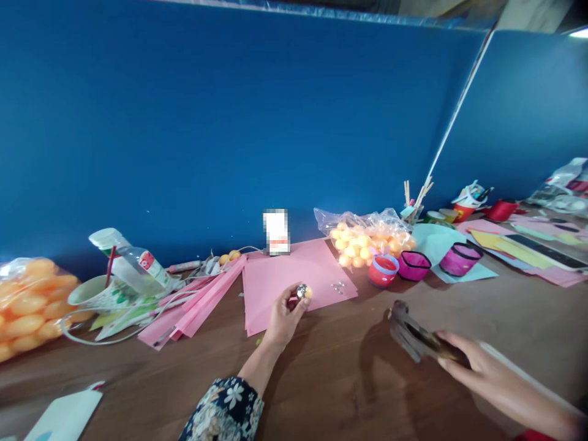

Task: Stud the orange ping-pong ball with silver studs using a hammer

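Note:
My left hand (285, 317) is over the front edge of the pink paper sheets (271, 278). Its thumb and fingers pinch a small ball (304, 292) that looks shiny silver on one side and pale orange on the other. Several tiny silvery pieces (339, 286) lie on the paper to its right. My right hand (459, 355), off to the right above the brown table, is closed round a dark hammer-shaped tool (407, 331). Motion blurs the tool, and its head points away to the left.
A clear bag of orange balls (362, 242) lies behind the paper. Beside it stand a red cup (383, 271) and two magenta holders (414, 265). Pink strips (197, 306), a bottle (142, 269) and another ball bag (32, 303) are left. A blue partition (229, 122) rises behind.

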`<state>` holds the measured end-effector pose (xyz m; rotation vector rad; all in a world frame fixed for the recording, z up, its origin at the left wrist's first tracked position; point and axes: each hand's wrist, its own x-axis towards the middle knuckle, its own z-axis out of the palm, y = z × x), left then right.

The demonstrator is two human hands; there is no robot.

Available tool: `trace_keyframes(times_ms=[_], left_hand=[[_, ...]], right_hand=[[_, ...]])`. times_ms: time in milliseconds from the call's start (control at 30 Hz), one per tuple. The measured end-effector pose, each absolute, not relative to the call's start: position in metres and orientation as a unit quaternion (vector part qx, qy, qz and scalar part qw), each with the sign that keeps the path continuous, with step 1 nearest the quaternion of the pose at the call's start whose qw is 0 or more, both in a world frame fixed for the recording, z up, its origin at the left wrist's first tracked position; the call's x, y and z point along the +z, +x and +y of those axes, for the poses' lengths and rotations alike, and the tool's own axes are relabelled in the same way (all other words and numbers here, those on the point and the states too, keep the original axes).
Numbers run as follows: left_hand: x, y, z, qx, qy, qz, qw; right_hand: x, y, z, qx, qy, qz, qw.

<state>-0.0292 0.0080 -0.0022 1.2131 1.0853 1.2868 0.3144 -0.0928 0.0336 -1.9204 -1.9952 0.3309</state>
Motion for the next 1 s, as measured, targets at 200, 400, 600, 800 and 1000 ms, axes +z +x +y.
trace_keyframes(times_ms=[200,400,600,800,1000], left_hand=[[-0.002,-0.028,0.008,0.548,0.486,0.444,0.516],[-0.004,-0.028,0.008,0.551,0.483,0.434,0.524],[0.001,-0.028,0.007,0.529,0.521,0.438,0.506],[0.001,-0.027,0.004,0.502,0.534,0.428,0.529],[0.002,-0.027,0.003,0.506,0.538,0.405,0.539]], right_hand=[[0.073,0.246,-0.120,0.518,-0.612,-0.497,0.331],[0.065,0.213,-0.133,0.558,-0.579,-0.526,0.277],[0.061,0.190,-0.120,0.473,-0.601,-0.581,0.279],[0.071,0.168,-0.103,0.437,-0.575,-0.611,0.323],[0.062,0.168,-0.099,0.427,-0.562,-0.631,0.322]])
